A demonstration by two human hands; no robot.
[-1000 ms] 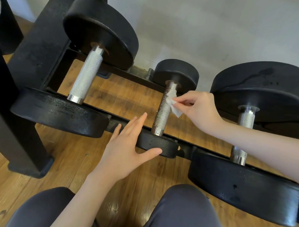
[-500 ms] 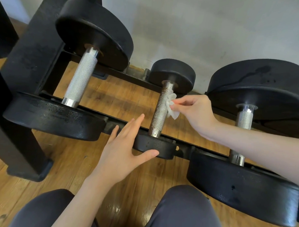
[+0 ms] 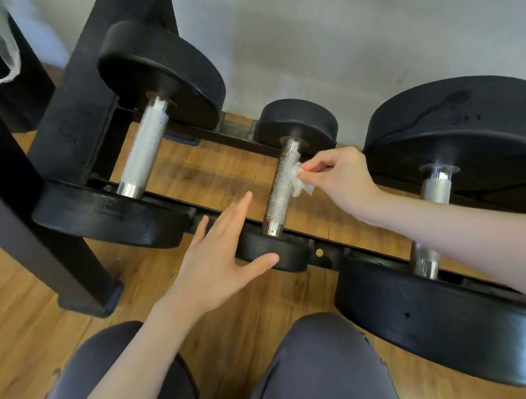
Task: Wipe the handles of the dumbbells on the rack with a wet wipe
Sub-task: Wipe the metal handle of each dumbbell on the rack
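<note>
Grey trousers cover the person's two knees [image 3: 323, 368] at the near edge of the view, above a wooden floor [image 3: 18, 324]. Just beyond them the left hand [image 3: 213, 263] lies flat with straight fingers, its grip spread, the thumb resting against the near black head of the small middle dumbbell [image 3: 271, 251] at the rack's front rail [image 3: 325, 253]. That dumbbell's knurled metal handle [image 3: 281, 191] runs from the front rail toward the back rail, with a larger dumbbell on each side: the left dumbbell [image 3: 143, 152] near the rack's left upright and the right dumbbell [image 3: 434, 188] toward the rack's right end, partly crossed by the right forearm. Farther in, the right hand [image 3: 341, 178] pinches a crumpled white wet wipe [image 3: 298, 182] between thumb and fingertips, pressing it against the right side of the middle handle, toward its far end. A grey wall [image 3: 322, 51] stands behind the rack.
</note>
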